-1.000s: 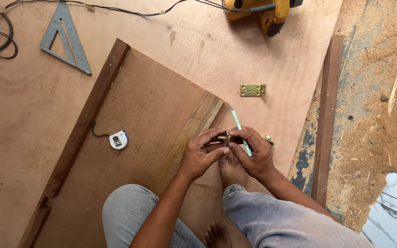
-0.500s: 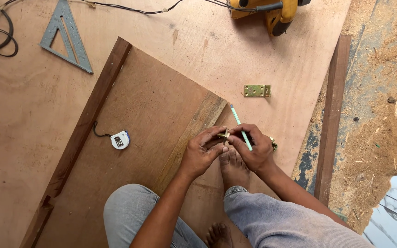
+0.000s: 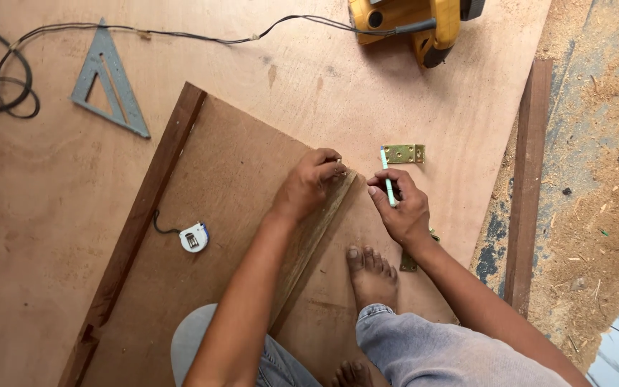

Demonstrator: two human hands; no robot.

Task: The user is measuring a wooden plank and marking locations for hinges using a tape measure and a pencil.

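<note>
Pinching a light green pencil (image 3: 387, 175) in the right hand (image 3: 399, 208), the person is keeping its long axis nearly upright in view, tip pointing away toward the brass hinge (image 3: 404, 153) lying just beyond on the plywood floor (image 3: 309, 86). The left hand (image 3: 309, 185) is pressing closed fingers on the corner of the brown board (image 3: 209, 215); whether its grip holds anything, I cannot tell. The right hand is nearer the hinge.
</note>
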